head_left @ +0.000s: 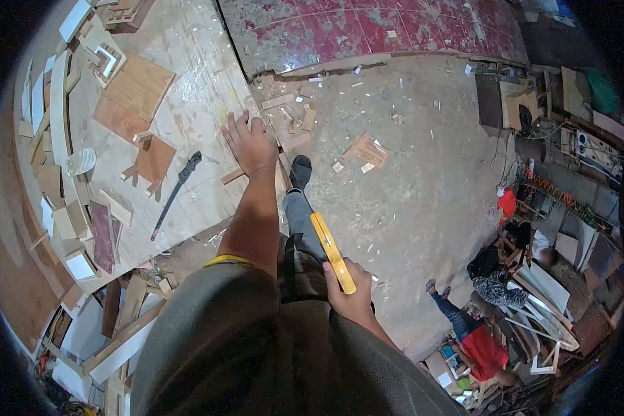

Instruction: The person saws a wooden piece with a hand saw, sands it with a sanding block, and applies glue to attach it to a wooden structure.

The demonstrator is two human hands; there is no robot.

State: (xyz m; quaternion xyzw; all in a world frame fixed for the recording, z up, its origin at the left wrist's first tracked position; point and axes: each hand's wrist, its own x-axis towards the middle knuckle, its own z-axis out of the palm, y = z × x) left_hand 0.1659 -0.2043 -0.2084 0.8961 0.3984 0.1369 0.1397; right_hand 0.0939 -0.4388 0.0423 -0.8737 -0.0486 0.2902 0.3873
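My right hand [351, 292] is closed around the yellow handle [333, 251] of a handsaw, low in front of my right thigh. The saw's thin blade [299, 184] runs forward to the worktable's edge, near my left wrist. On the worktable [201, 125], my left hand [254, 144] leans with its fingers spread toward the far side. A narrow wood strip [234, 176] shows beside my left wrist, and its middle is hidden under the wrist. Left of that hand lies a long dark tool [177, 191] with a slim shaft.
Flat wooden boards [137, 87] and a small wooden piece with legs [152, 161] lie on the table. A clear cup [81, 161] stands among offcuts at left. Wood scraps [367, 151] litter the floor. A person in a red top [487, 349] is at lower right, beside piled materials.
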